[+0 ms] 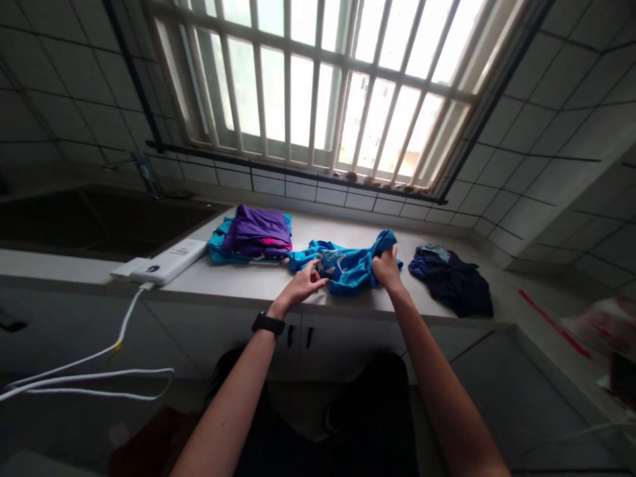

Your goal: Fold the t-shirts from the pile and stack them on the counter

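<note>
A crumpled bright blue garment [355, 262] with a pale printed design lies on the white countertop in front of me. My right hand [386, 266] is closed around its right part, with a bunch of the cloth raised above the fist. At the garment's near left edge rests my left hand [303, 281], fingers slightly curved and thumb apart from them. Left of the garment is a stack of folded clothes [258, 232], purple over blue with a bit of pink. A dark navy garment [450, 278] lies in a loose heap to the right.
A white power bank [171, 262] with a white cable [126, 318] sits by the dark sink [99, 215] and its faucet [148, 175]. Behind the counter [238, 285] is a barred window. On the right-hand counter lie a red strip [554, 323] and a plastic bag [603, 324].
</note>
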The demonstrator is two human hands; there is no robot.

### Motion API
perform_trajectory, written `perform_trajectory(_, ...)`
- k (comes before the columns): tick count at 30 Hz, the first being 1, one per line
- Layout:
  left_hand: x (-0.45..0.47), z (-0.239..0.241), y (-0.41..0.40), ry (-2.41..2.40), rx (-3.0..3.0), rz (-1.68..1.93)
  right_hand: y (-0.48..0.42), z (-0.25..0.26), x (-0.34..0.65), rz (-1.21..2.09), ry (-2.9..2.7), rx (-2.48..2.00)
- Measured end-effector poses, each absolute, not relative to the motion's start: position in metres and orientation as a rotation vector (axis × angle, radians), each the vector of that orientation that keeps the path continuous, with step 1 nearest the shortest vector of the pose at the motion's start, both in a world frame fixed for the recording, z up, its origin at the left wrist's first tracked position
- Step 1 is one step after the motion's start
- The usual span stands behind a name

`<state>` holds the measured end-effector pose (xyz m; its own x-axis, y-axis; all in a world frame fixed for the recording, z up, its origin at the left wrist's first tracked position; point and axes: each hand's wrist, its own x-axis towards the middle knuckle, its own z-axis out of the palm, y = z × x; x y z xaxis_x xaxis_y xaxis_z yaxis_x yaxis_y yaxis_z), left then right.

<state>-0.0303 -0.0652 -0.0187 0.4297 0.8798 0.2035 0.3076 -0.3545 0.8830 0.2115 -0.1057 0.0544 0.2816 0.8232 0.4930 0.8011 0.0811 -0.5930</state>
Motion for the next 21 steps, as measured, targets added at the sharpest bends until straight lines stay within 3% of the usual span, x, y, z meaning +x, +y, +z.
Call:
perform_trajectory(5, -0.030, -0.019, -0.066, 0.997, 1.884, 0.861, -0.121, 0.040, 0.190, -0.140, -1.566, -1.737)
perform_trajectory(11, -0.030, -0.021, -0.064, 0.988, 1.882, 0.859, -0.121, 0.028, 0.175, 0.077, -2.111, -1.954)
perform_trajectory(21, -0.029, -0.023, -0.061, 0.985, 1.933, 0.817, -0.113, 0.003, 0.154, -0.074, -1.807, -2.119)
